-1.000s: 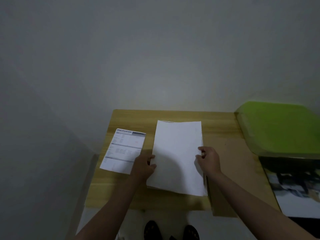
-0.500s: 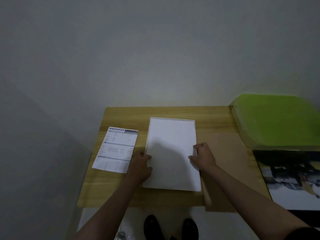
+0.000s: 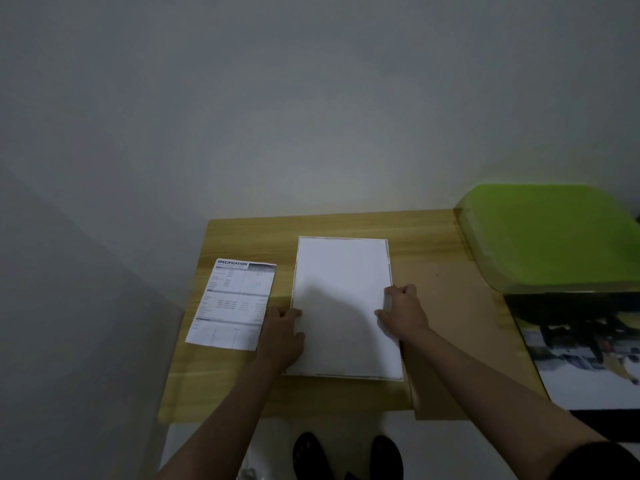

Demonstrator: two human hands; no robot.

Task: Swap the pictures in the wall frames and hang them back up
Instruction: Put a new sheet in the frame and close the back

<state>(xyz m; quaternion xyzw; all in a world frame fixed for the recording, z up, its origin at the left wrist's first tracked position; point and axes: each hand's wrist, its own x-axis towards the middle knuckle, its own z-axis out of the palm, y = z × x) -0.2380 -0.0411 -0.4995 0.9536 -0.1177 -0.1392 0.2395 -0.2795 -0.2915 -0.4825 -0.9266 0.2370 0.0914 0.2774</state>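
A white sheet [image 3: 341, 299] lies flat in a thin pale frame [image 3: 389, 268] on the wooden tabletop [image 3: 346, 225], its long side running away from the person. The left hand [image 3: 282, 336] rests at the sheet's left edge, palm down, fingers bent loosely over the border and the thumb on the white surface; whether that grip actually pinches the edge I cannot tell. The right hand [image 3: 401, 311] sits at the right edge, its grip narrow, fingers curled tight on the sheet's margin where it meets the frame, knuckles raised. The sheet spans the whole gap between the two hands.

Just left of the left hand, touching its back, a printed page headed SPECIFICATION [image 3: 235, 303] lies flat, tilted slightly. To the right of the right hand a brown backing board [image 3: 450, 327] lies flat, partly tucked under the frame and reaching past the near edge of the tabletop. Further right sits a green lid or box [image 3: 550, 237], and nearer than that a dark photo print with a white border [image 3: 588, 358], well apart from either hand. A plain grey wall [image 3: 311, 116] stands behind the tabletop. Below its near edge, between the forearms, two dark shoes [image 3: 346, 457] show on a pale floor.
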